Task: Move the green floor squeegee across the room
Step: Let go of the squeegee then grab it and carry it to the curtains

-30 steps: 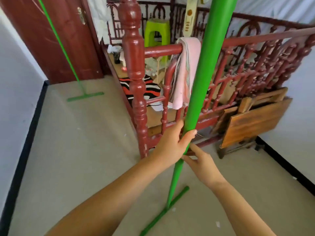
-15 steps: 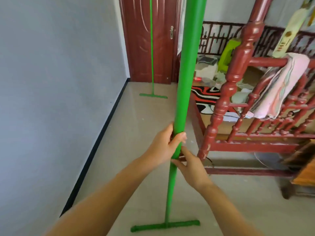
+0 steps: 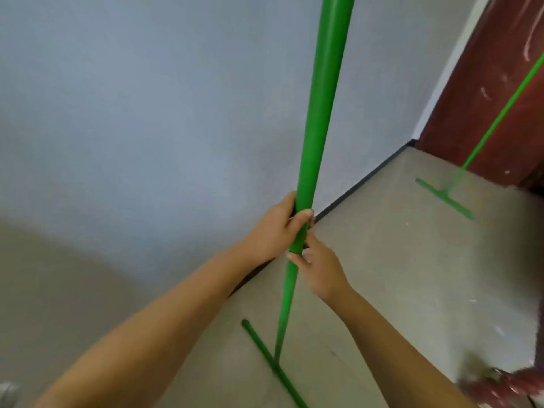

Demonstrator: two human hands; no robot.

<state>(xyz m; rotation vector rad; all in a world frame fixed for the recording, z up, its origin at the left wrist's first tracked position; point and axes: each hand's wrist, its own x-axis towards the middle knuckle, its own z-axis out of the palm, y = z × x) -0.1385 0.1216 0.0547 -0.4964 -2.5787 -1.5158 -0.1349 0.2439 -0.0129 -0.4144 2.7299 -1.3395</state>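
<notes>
The green floor squeegee (image 3: 319, 98) stands nearly upright in front of me, its long pole rising out of the top of the view. Its flat blade (image 3: 273, 363) rests on the beige floor near the bottom centre. My left hand (image 3: 279, 228) is wrapped around the pole at mid height. Just below it, my right hand (image 3: 321, 272) holds the pole from the right side with thumb and fingers.
A blue-grey wall (image 3: 147, 113) with a black skirting strip (image 3: 365, 178) runs close on my left. A second green squeegee (image 3: 447, 195) leans against the dark red door (image 3: 485, 98) at the far right. A red bedpost (image 3: 512, 387) shows at the lower right corner.
My view has swung left, so the red bed and railing have left the frame and the wall fills it. The squeegee blade has turned on the floor. Both hands keep their grip.
</notes>
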